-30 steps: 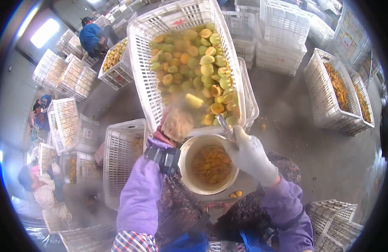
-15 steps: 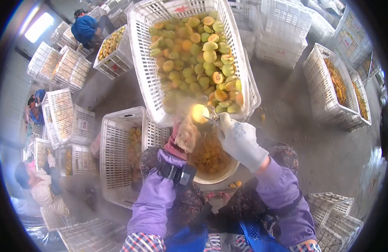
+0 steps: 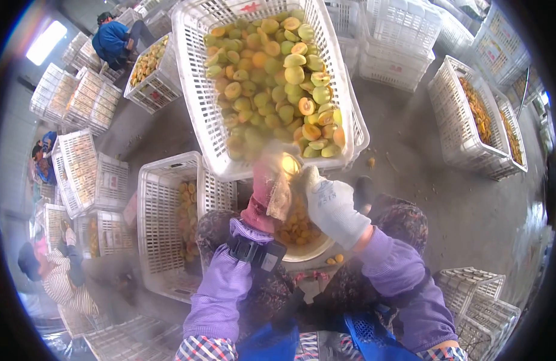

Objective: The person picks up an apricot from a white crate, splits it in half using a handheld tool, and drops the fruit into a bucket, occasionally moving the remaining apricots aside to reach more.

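Note:
My left hand (image 3: 267,191), in a pinkish-red glove with a worn tan patch, is closed around a yellow peach half (image 3: 290,163). My right hand (image 3: 333,206), in a white glove, is closed close beside the fruit. The small metal tool it grips is mostly hidden behind the fingers now. Just beyond both hands, a white slatted crate (image 3: 190,84) holds many green-yellow peach halves (image 3: 272,99), some with orange flesh showing. Below my hands sits a round pale basin (image 3: 311,255) with orange pieces in it, partly covered by the gloves.
On the left stands another white crate (image 3: 163,231) with some fruit inside. Two crates of orange pieces (image 3: 476,111) are at the right. Stacked crates (image 3: 398,45) rise behind. Co-workers (image 3: 114,41) sit at the far left. A few orange pieces (image 3: 334,259) lie on the floor.
My left hand has turned and drawn the peach half a little right, closer to my right hand. My right hand has shifted slightly left, and the metal tool has become mostly hidden.

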